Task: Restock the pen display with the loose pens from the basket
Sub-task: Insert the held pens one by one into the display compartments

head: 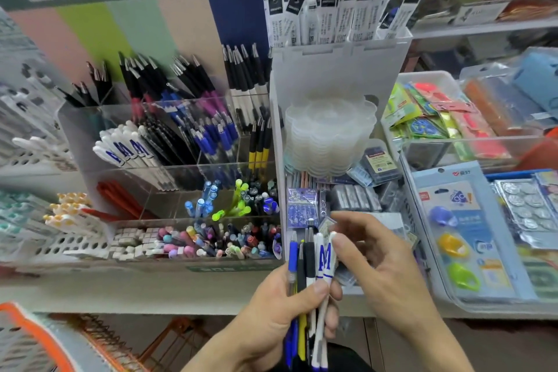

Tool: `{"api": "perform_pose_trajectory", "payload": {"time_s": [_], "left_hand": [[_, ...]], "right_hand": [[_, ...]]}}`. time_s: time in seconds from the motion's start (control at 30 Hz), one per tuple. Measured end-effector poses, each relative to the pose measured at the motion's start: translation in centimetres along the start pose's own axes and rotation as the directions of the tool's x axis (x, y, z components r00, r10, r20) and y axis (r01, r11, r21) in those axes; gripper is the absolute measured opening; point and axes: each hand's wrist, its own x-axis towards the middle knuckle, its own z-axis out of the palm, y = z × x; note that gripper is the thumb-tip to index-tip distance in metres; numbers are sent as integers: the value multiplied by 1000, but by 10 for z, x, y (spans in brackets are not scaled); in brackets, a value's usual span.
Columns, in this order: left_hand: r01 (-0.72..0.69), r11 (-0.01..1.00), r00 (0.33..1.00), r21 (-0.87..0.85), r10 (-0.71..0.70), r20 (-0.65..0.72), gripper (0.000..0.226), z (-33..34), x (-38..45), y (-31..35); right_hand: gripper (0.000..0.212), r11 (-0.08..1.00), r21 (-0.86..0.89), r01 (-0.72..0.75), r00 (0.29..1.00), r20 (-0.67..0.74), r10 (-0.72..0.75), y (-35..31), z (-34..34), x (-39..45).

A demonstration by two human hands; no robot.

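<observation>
My left hand (273, 305) has a tight grip on a bunch of loose pens (308, 275); my fingers are curled round them and my thumb presses across the front; the pens stand up out of my fist and their ends hang down below it. In the bunch I can see a blue pen (293, 254), dark ones, a yellow bit lower down, and two white pens with blue letters (325, 257) on the right side.

My right hand (380, 269) is just beside the bunch; its thumb and first finger pinch the top of the outer white pen; the other fingers are bent loosely and hold nothing.

The pen display (181, 166) is a clear box with many parts, up and to the left of my hands, on the shelf (151, 290); it is apart from my hands. In one part of it there are more white pens with blue letters (126, 151), the same kind as the ones I hold; next to them are dark pens and blue pens (211, 133); lower down are light blue, green and mixed pens.

The basket (33, 338) is at the bottom left, orange and grey, well apart from my hands; I cannot tell what is in it.

To the right of the display is a white holder with a stack of clear little trays (329, 136).
</observation>
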Motion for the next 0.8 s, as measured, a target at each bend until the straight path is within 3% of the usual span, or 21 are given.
{"api": "perform_pose_trajectory", "payload": {"time_s": [0.1,0.53,0.7,0.8], "left_hand": [[27,1000,998,7,-28,57,18,1,-3,0],[93,987,981,128,-113,160,17,-1,-12,-7],[103,987,980,124,-122,157,18,-3,-13,-7],[120,986,982,119,-136,134,20,-4,-14,-14]], "right_hand": [[27,987,101,-126,982,153,110,-3,0,6],[28,975,155,-161,973,191,130,11,-7,9],[44,846,454,-279,943,297,151,7,-7,15],[50,763,627,-159,987,112,113,1,-15,17]]}}
